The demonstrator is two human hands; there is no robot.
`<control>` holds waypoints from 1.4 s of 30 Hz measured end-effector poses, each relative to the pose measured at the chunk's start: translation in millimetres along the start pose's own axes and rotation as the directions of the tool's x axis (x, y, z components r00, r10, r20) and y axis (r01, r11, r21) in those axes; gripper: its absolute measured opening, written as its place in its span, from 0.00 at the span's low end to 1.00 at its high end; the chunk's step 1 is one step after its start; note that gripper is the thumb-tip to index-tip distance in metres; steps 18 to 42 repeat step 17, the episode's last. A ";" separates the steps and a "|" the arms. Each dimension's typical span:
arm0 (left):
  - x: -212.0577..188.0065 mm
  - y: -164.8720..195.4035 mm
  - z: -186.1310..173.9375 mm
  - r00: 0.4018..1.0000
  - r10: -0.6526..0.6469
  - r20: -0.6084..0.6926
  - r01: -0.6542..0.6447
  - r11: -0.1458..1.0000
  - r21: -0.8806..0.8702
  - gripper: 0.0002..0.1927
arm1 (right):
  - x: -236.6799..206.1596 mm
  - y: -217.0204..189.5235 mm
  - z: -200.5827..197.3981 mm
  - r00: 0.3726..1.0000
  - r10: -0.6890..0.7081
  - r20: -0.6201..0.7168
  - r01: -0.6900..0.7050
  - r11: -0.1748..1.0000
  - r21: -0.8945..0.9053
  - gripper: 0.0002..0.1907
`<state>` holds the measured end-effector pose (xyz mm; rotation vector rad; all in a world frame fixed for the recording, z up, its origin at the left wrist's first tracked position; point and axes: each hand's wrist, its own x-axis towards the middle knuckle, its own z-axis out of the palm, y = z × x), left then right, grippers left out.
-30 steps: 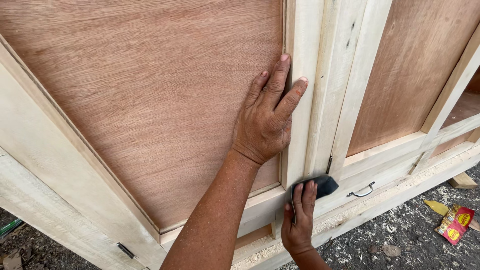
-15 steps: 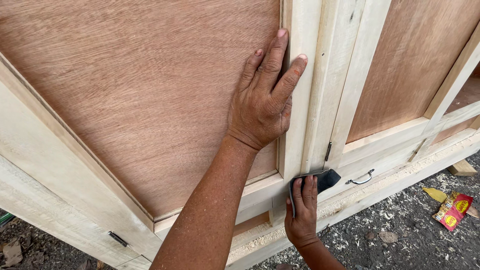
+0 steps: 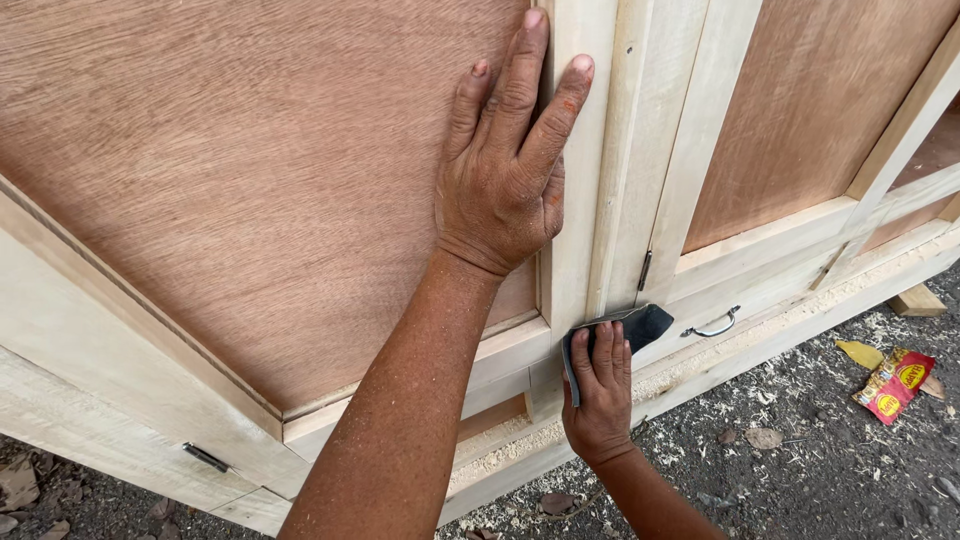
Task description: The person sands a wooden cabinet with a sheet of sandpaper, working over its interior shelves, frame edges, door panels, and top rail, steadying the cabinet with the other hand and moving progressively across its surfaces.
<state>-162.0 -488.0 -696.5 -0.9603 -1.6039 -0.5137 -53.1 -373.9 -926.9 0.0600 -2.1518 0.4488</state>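
A pale wooden cabinet [image 3: 630, 150] with reddish-brown plywood panels fills the view. My left hand [image 3: 505, 180] lies flat on it, palm on the left panel [image 3: 250, 200], fingers stretched up along the upright frame piece, holding nothing. Lower down, my right hand [image 3: 600, 390] presses a folded piece of dark sandpaper [image 3: 640, 325] against the bottom of that upright, where it meets the lower rail. The fingers cover most of the sandpaper.
A small metal pull handle [image 3: 712, 325] sits just right of the sandpaper, with a hinge [image 3: 645, 270] above and another handle [image 3: 205, 457] at lower left. The dirt ground holds sawdust, a red-yellow wrapper [image 3: 893, 380], a wood offcut [image 3: 915, 300] and dry leaves.
My left hand has slid a little higher up the upright. My right hand stays with the sandpaper at about the same spot on the lower frame.
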 end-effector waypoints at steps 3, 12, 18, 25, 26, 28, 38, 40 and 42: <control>-1.0 0.1 2.1 1.000 -0.005 0.003 0.005 1.000 -0.005 0.32 | 9.0 2.8 3.0 0.999 -0.009 -0.050 0.009 1.000 -0.003 0.30; 0.2 -0.9 -0.8 1.000 0.002 0.007 -0.002 1.000 -0.009 0.31 | 13.3 0.1 4.6 0.997 -0.014 -0.070 0.013 1.000 -0.013 0.30; -0.7 0.8 0.9 1.000 -0.011 0.015 0.011 1.000 -0.006 0.32 | 23.8 0.5 11.2 0.992 0.036 -0.125 -0.037 0.999 -0.005 0.30; -0.7 0.8 0.9 1.000 -0.011 0.015 0.011 1.000 -0.006 0.32 | 23.8 0.5 11.2 0.992 0.036 -0.125 -0.037 0.999 -0.005 0.30; -0.7 0.8 0.9 1.000 -0.011 0.015 0.011 1.000 -0.006 0.32 | 23.8 0.5 11.2 0.992 0.036 -0.125 -0.037 0.999 -0.005 0.30; -0.7 0.8 0.9 1.000 -0.011 0.015 0.011 1.000 -0.006 0.32 | 23.8 0.5 11.2 0.992 0.036 -0.125 -0.037 0.999 -0.005 0.30; -0.7 0.8 0.9 1.000 -0.011 0.015 0.011 1.000 -0.006 0.32 | 23.8 0.5 11.2 0.992 0.036 -0.125 -0.037 0.999 -0.005 0.30; -0.7 0.8 0.9 1.000 -0.011 0.015 0.011 1.000 -0.006 0.32 | 23.8 0.5 11.2 0.992 0.036 -0.125 -0.037 0.999 -0.005 0.30; -0.7 0.8 0.9 1.000 -0.011 0.015 0.011 1.000 -0.006 0.32 | 23.8 0.5 11.2 0.992 0.036 -0.125 -0.037 0.999 -0.005 0.30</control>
